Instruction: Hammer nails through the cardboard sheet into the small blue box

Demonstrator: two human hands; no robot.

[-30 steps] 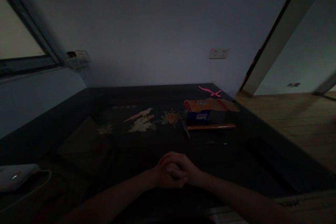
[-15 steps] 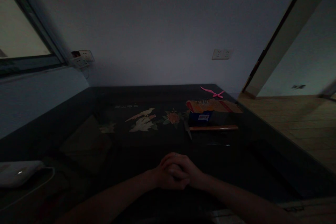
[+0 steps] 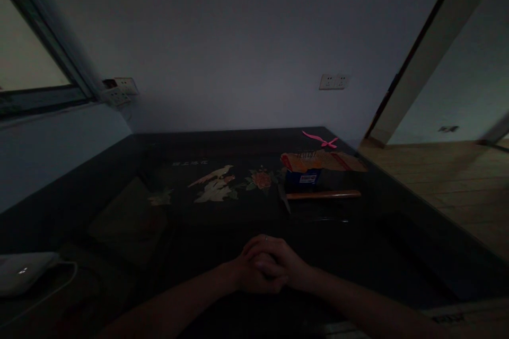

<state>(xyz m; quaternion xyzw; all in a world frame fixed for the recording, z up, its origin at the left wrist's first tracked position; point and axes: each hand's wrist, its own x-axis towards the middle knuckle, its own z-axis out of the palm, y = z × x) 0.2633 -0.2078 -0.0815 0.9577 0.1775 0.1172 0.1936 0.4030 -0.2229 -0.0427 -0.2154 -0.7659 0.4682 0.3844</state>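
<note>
My left hand (image 3: 254, 277) and my right hand (image 3: 284, 259) are clasped together above the near part of the dark table (image 3: 222, 222). Their fingers are closed around each other, and no object shows between them. A ring shows on an upper finger. Beyond them, to the right, lies a hammer-like tool (image 3: 324, 195) with a wooden handle and a narrow, pointed metal head turned left. Behind it sits a blue box (image 3: 302, 177) with a torn orange and brown cardboard flap (image 3: 324, 160) on top. Neither hand touches these.
A pink strip (image 3: 324, 142) lies near the back right corner. A thin shiny item (image 3: 330, 220), hard to make out, lies in front of the tool. At the left edge is a white device (image 3: 24, 273) with a cable (image 3: 59, 288). The wall (image 3: 222, 53) borders the table's back.
My view has shifted slightly. Both hands stay clasped, and the things on the table keep their places.
</note>
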